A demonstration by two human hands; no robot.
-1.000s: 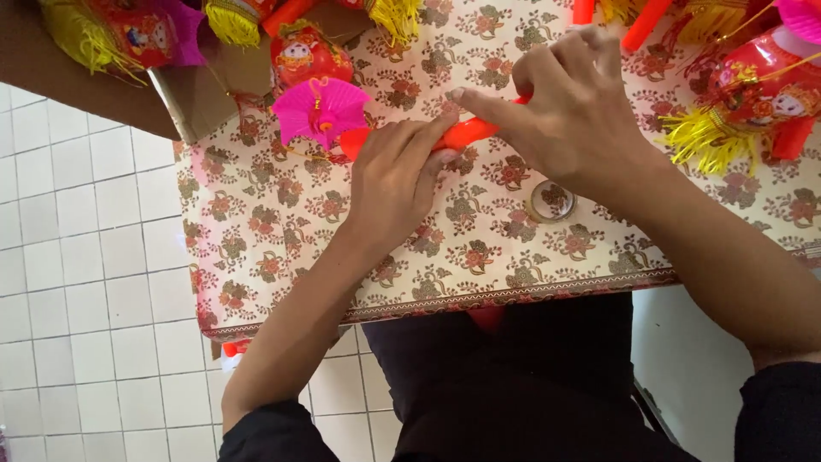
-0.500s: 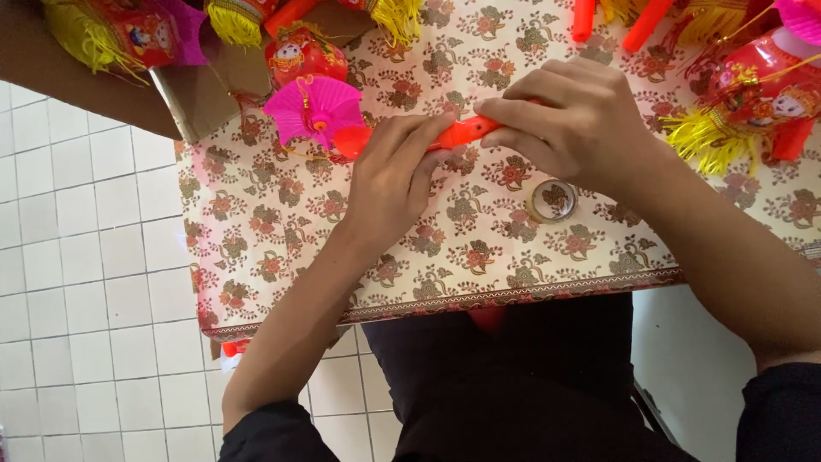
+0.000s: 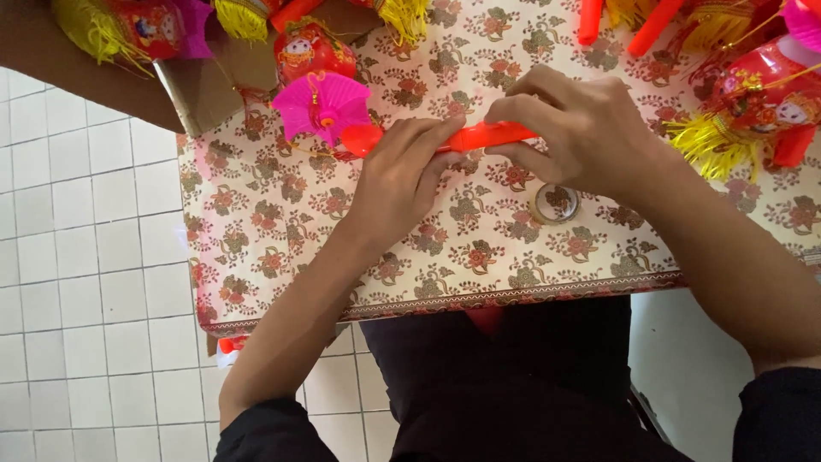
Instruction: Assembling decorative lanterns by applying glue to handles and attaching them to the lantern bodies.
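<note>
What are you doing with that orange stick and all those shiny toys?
A person is holding an orange plastic stick with both hands over a flowery tablecloth. The left hand grips its near end and the right hand pinches the other end. A pink paper fan sits at the stick's left tip. A small roll of clear tape lies on the cloth, and red lanterns with yellow tassels are piled around.
</note>
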